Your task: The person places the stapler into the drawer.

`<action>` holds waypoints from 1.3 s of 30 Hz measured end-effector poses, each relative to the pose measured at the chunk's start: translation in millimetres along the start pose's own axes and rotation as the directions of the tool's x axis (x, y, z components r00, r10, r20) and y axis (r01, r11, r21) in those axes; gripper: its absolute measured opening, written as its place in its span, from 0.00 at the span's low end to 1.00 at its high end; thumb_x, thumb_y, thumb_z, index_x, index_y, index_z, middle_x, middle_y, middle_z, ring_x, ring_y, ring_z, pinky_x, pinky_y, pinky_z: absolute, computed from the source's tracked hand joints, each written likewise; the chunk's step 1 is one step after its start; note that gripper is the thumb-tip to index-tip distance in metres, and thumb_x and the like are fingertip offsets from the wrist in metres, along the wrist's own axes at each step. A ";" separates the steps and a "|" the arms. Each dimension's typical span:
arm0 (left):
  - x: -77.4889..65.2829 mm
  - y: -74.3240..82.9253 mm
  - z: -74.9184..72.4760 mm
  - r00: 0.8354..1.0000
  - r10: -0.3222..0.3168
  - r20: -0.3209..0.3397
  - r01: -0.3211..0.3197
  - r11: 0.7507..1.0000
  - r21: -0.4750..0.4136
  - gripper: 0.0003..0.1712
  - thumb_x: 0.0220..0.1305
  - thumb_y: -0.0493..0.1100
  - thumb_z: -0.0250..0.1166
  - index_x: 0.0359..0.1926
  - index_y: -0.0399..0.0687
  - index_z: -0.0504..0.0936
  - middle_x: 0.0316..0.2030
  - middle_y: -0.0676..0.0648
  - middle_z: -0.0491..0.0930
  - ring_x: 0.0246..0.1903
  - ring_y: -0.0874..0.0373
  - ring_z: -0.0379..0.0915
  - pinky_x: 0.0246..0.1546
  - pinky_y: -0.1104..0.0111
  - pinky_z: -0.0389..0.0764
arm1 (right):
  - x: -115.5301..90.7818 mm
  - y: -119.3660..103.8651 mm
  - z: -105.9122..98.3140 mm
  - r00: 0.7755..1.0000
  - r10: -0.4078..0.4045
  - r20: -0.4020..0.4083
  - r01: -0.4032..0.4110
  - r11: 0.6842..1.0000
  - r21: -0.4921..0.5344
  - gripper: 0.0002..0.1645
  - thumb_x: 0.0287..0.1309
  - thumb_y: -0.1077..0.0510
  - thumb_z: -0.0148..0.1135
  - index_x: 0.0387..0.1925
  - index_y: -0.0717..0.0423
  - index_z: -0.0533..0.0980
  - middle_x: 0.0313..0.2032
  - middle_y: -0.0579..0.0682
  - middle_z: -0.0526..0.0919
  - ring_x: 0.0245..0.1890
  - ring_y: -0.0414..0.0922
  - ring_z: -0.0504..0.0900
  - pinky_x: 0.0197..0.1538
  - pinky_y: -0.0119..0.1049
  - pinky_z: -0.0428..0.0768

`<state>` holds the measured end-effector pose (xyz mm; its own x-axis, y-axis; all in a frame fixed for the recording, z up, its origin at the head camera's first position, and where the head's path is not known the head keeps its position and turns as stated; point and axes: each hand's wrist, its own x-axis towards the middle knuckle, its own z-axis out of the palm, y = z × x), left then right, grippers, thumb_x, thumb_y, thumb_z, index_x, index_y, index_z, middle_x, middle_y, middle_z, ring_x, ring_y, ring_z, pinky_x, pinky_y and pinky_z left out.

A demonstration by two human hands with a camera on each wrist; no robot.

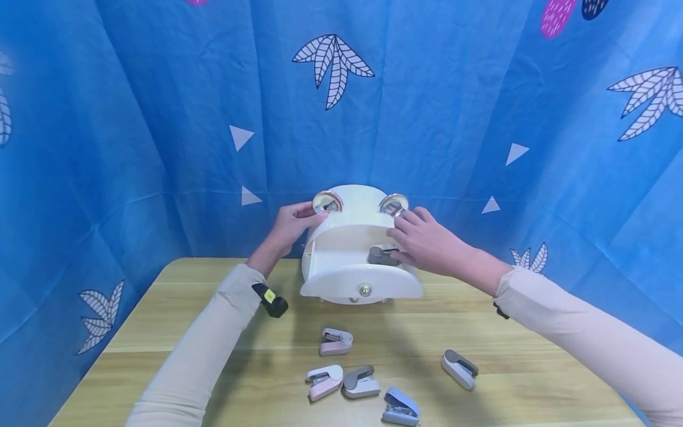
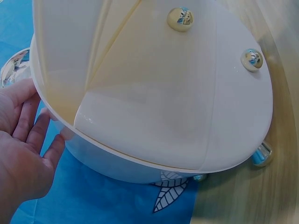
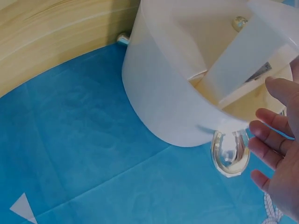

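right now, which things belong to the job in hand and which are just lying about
Likely in the job:
white box
open drawer
grey stapler inside

Likely lying about:
lilac-topped stapler
white-topped stapler
blue stapler
middle grey-topped stapler
rightmost stapler

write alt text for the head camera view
A white rounded box with an open drawer, a gray stapler inside, stands between a person's left hand and right hand. Five more staplers lie in front on a wood-grain table.
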<state>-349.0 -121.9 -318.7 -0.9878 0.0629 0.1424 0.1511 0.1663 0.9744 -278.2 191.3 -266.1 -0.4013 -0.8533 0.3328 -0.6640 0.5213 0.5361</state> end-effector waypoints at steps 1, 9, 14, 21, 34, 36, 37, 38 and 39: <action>0.2 -0.6 0.1 1.000 0.000 -0.001 0.000 1.000 0.000 0.31 0.64 0.48 0.72 0.65 0.44 0.78 0.59 0.37 0.82 0.63 0.45 0.76 0.69 0.50 0.72 | -1.8 0.6 -0.2 1.000 0.001 -0.016 -0.001 1.000 0.007 0.24 0.58 0.46 0.74 0.47 0.58 0.81 0.39 0.54 0.82 0.44 0.52 0.75 0.52 0.49 0.73; 1.9 -2.7 0.2 1.000 0.011 -0.012 -0.011 1.000 -0.007 0.30 0.64 0.47 0.72 0.65 0.43 0.79 0.59 0.37 0.82 0.62 0.45 0.77 0.68 0.52 0.73 | -25.7 9.1 -5.5 0.990 0.068 -0.125 -0.050 0.989 0.142 0.26 0.51 0.52 0.79 0.48 0.60 0.81 0.39 0.55 0.84 0.44 0.54 0.78 0.52 0.54 0.74; 1.1 -0.4 0.7 0.999 0.031 -0.011 -0.031 0.999 -0.017 0.29 0.64 0.46 0.72 0.64 0.41 0.79 0.58 0.36 0.83 0.61 0.46 0.77 0.68 0.53 0.73 | -51.4 12.1 -6.8 0.984 0.139 -0.110 -0.114 0.971 0.208 0.24 0.53 0.52 0.77 0.49 0.59 0.81 0.40 0.56 0.84 0.44 0.55 0.79 0.53 0.58 0.74; 1.6 -0.9 0.2 0.999 0.027 -0.019 -0.027 0.999 -0.032 0.28 0.64 0.46 0.72 0.63 0.41 0.80 0.56 0.35 0.83 0.58 0.48 0.78 0.65 0.55 0.75 | -88.9 -2.4 10.1 0.978 0.204 0.036 -0.206 0.948 0.241 0.22 0.55 0.50 0.75 0.47 0.58 0.83 0.41 0.54 0.86 0.44 0.53 0.80 0.52 0.55 0.74; 1.9 0.0 2.3 1.000 -0.010 -0.017 0.010 1.000 -0.012 0.30 0.64 0.48 0.73 0.64 0.43 0.79 0.57 0.37 0.83 0.61 0.47 0.77 0.68 0.53 0.73 | -148.9 -43.9 51.8 0.945 0.209 0.250 -0.291 0.887 0.359 0.18 0.53 0.48 0.75 0.42 0.53 0.84 0.39 0.46 0.87 0.42 0.46 0.81 0.49 0.51 0.76; 1.2 0.6 2.1 1.000 -0.009 -0.016 0.008 1.000 -0.015 0.30 0.64 0.47 0.73 0.64 0.42 0.80 0.57 0.37 0.83 0.61 0.47 0.77 0.68 0.53 0.73 | -156.1 -47.8 56.8 0.947 0.199 0.253 -0.285 0.884 0.370 0.19 0.51 0.47 0.75 0.42 0.53 0.84 0.38 0.45 0.86 0.41 0.45 0.80 0.48 0.50 0.75; 0.9 0.8 1.9 1.000 -0.006 -0.017 0.006 1.000 -0.016 0.30 0.64 0.47 0.73 0.64 0.42 0.80 0.57 0.36 0.83 0.61 0.47 0.77 0.68 0.53 0.73 | -159.4 -49.8 58.8 0.946 0.196 0.259 -0.285 0.881 0.376 0.20 0.50 0.46 0.76 0.41 0.52 0.84 0.38 0.44 0.86 0.41 0.45 0.80 0.48 0.50 0.75; 0.6 1.0 1.7 1.000 -0.004 -0.017 0.004 1.000 -0.016 0.30 0.64 0.47 0.73 0.64 0.42 0.80 0.57 0.36 0.83 0.61 0.46 0.77 0.68 0.53 0.73 | -162.5 -51.6 60.7 0.945 0.192 0.265 -0.287 0.876 0.387 0.20 0.50 0.45 0.76 0.41 0.52 0.84 0.38 0.44 0.86 0.41 0.44 0.79 0.48 0.50 0.74; 0.3 1.1 1.4 1.000 -0.003 -0.018 0.002 1.000 -0.016 0.29 0.64 0.47 0.73 0.64 0.42 0.80 0.57 0.36 0.83 0.61 0.46 0.77 0.68 0.53 0.73 | -165.4 -53.6 62.5 0.944 0.186 0.273 -0.287 0.873 0.395 0.21 0.50 0.44 0.76 0.40 0.51 0.84 0.38 0.43 0.85 0.41 0.44 0.79 0.48 0.50 0.74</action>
<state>-349.1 -120.3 -317.8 -0.9887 0.0448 0.1428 0.1480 0.1509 0.9774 -215.6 304.1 -398.3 -0.6748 -0.7098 0.2023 -0.7136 0.6974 0.0663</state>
